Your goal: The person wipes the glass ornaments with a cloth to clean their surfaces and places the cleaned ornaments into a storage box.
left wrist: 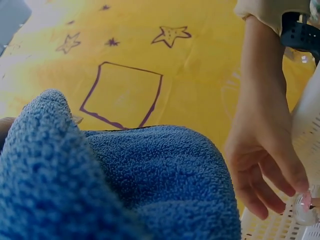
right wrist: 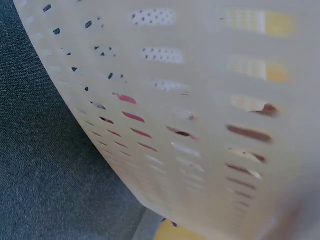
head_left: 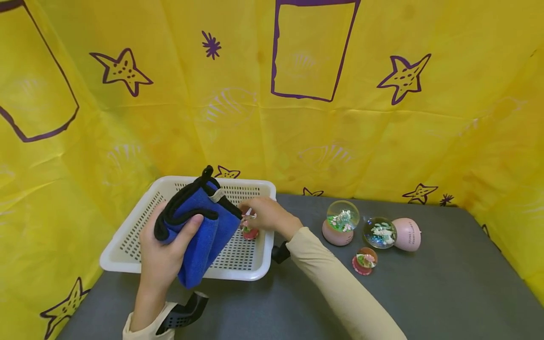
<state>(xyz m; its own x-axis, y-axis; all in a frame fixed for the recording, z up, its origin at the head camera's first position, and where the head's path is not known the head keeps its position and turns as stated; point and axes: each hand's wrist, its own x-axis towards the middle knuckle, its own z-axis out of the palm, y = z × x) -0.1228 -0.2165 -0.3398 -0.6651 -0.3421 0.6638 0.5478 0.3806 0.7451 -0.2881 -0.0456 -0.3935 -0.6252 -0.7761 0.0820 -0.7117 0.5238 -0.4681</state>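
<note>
My left hand grips a folded blue towel with black edging and a small pale tag, holding it above the front of the white plastic basket. The towel's fuzzy folds fill the lower part of the left wrist view. Inside the basket's right end, a small snow globe sits on a red-pink base, partly covered by my right hand. That hand reaches over the rim with loosely bent, spread fingers, and its fingertips are right at the globe. The basket's slotted wall fills the right wrist view.
Right of the basket on the dark grey table stand a pink-based snow globe and a small red-based one. Another pink-based globe lies on its side. A yellow patterned cloth hangs behind.
</note>
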